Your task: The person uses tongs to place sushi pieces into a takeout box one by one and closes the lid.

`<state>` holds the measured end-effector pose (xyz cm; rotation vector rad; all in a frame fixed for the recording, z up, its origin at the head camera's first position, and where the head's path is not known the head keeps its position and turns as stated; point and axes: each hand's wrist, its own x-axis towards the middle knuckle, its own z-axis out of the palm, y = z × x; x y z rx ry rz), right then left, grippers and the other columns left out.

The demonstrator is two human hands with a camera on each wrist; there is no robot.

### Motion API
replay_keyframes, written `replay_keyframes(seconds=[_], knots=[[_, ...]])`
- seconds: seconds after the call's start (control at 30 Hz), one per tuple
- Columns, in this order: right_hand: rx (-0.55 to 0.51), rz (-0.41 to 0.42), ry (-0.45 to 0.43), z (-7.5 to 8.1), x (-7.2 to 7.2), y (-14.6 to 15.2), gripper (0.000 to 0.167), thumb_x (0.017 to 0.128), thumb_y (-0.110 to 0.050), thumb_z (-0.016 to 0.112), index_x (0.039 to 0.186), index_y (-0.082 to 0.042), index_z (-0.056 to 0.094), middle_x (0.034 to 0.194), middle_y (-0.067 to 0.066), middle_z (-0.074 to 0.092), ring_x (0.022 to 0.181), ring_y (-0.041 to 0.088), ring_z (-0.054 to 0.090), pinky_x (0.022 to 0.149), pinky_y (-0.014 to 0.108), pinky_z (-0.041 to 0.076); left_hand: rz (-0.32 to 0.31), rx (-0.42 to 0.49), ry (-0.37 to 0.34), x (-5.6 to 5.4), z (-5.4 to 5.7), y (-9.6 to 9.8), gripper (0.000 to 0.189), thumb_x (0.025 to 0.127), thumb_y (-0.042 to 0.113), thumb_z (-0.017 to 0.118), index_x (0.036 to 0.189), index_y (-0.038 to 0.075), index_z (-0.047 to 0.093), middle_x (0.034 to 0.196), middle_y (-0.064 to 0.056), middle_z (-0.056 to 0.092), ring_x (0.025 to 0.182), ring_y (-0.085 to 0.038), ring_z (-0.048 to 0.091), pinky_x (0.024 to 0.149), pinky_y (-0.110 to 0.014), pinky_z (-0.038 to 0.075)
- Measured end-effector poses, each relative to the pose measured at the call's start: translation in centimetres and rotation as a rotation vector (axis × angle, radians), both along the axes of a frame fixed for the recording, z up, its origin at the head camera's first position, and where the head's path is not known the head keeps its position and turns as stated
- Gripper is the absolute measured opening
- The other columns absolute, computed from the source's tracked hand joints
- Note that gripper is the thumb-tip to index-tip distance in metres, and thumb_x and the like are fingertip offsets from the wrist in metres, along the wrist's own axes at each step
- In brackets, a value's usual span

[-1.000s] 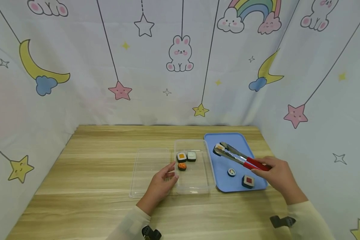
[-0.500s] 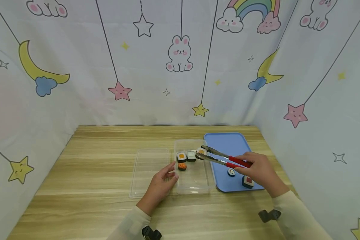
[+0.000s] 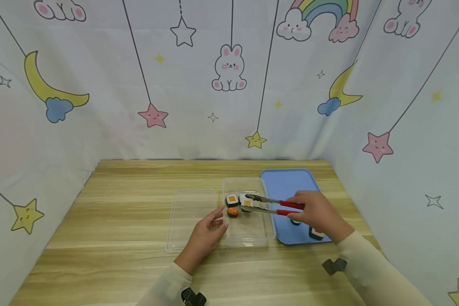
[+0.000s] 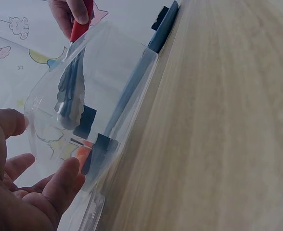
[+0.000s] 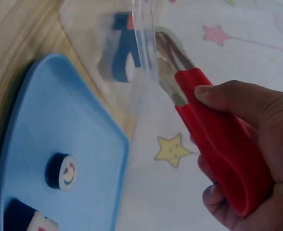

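My right hand (image 3: 320,212) grips red-handled metal tongs (image 3: 262,204), also seen in the right wrist view. Their tips pinch a toy sushi roll with an orange centre (image 3: 247,203), inside the clear plastic container (image 3: 248,244). Under and behind the tongs sits a pale-topped sushi piece, partly hidden. To its left are another orange-centred roll (image 3: 232,199) and an orange-topped sushi (image 3: 232,211). My left hand (image 3: 205,233) touches the container's left wall, its fingers extended in the left wrist view (image 4: 26,187).
A blue tray (image 3: 290,180) stands right of the container, bearing a small round roll (image 5: 62,172) and a red-centred roll (image 3: 315,233). Left of the container lies a clear lid (image 3: 191,212). A patterned curtain (image 3: 195,140) hangs behind the wooden table (image 3: 130,204).
My right hand has moved left, carrying the orange-centred roll in the tongs from over the blue tray into the container and lower. My left hand has stayed put.
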<state>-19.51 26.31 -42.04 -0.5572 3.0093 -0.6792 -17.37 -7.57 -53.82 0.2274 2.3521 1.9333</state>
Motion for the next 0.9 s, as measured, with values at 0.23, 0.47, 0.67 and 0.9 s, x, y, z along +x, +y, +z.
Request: replay_keyframes(seconds=[0.23, 0.47, 0.67, 0.9], knots=[[0.070, 0.066, -0.016, 0.5, -0.5, -1.0, 0.030, 0.083, -0.022, 0.089, 0.110, -0.012, 0.082, 0.091, -0.006, 0.069, 0.078, 0.015, 0.058, 0.067, 0.031, 0.051, -0.001, -0.007, 0.015, 0.0, -0.1, 0.0, 0.058, 0.099, 0.017, 0.072, 0.153, 0.011, 0.052, 0.143, -0.018, 0.060, 0.124, -0.035, 0.064, 0.102, -0.054, 0.051], [0.129, 0.114, 0.016, 0.6, -0.9, -1.6, 0.035, 0.081, -0.021, 0.090, 0.113, -0.010, 0.081, 0.086, -0.010, 0.065, 0.076, 0.012, 0.057, 0.067, 0.030, 0.050, -0.001, 0.003, 0.016, -0.1, -0.2, 0.1, 0.057, 0.099, 0.016, 0.072, 0.153, 0.010, 0.052, 0.144, -0.019, 0.059, 0.124, -0.035, 0.064, 0.102, -0.054, 0.051], [0.141, 0.110, 0.025, 0.7, -0.9, -1.7, 0.036, 0.080, -0.022, 0.090, 0.113, -0.010, 0.082, 0.086, -0.010, 0.064, 0.075, 0.012, 0.055, 0.067, 0.030, 0.049, 0.003, -0.003, 0.013, -0.1, -0.2, 0.1, 0.057, 0.099, 0.016, 0.072, 0.152, 0.010, 0.053, 0.143, -0.019, 0.060, 0.124, -0.035, 0.064, 0.101, -0.054, 0.051], [0.090, 0.058, -0.008, 0.8, -0.8, -1.0, 0.037, 0.081, -0.024, 0.090, 0.115, -0.011, 0.081, 0.090, -0.008, 0.066, 0.079, 0.017, 0.058, 0.066, 0.031, 0.050, 0.025, 0.023, 0.014, -0.1, -0.1, 0.1, 0.056, 0.097, 0.014, 0.074, 0.151, 0.011, 0.056, 0.140, -0.017, 0.063, 0.121, -0.034, 0.066, 0.100, -0.054, 0.052]])
